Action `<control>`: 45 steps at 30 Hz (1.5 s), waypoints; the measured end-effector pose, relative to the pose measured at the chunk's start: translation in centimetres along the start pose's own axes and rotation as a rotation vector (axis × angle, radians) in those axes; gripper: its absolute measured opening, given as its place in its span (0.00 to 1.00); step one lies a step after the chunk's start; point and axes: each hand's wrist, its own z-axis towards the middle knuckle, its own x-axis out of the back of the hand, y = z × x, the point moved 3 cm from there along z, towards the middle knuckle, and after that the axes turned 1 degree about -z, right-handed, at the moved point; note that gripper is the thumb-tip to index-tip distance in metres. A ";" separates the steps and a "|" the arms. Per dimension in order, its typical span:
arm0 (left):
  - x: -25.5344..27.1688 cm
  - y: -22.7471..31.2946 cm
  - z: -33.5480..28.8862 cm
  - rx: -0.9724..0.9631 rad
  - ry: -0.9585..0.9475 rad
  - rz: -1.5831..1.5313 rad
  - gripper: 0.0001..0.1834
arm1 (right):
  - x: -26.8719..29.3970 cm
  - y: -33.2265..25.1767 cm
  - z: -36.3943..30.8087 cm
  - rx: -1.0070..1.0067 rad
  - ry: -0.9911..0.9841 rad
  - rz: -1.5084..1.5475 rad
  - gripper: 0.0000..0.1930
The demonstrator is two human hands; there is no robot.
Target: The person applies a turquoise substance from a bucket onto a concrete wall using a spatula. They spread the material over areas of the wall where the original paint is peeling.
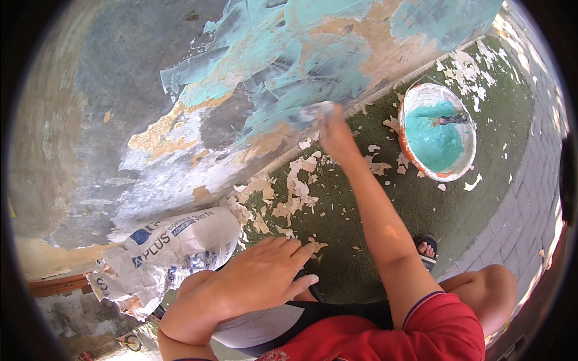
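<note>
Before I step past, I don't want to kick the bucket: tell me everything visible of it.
The bucket looks plastic: round, orange outside, white rim and inner wall smeared. Teal paste and a dark-handled tool lie inside. A wire handle shows at the rim. It stands upright on green ground among pale flakes, right of the right hand, which does not touch it.

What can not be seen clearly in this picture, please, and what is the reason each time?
All in the head view:
- Flat tool in the right hand: blurred, so its exact shape is unclear.
- Dark-handled tool in the bucket: its working end is too small and paste-smeared to identify.
- White sack: its walls hide any contents.
- Painted wall: its top is cut off by the upper edge.
</note>
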 end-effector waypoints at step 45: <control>0.0 -0.1 -0.1 -0.030 0.037 0.003 0.27 | 3.6 0.8 -1.8 -0.143 0.260 -0.136 0.09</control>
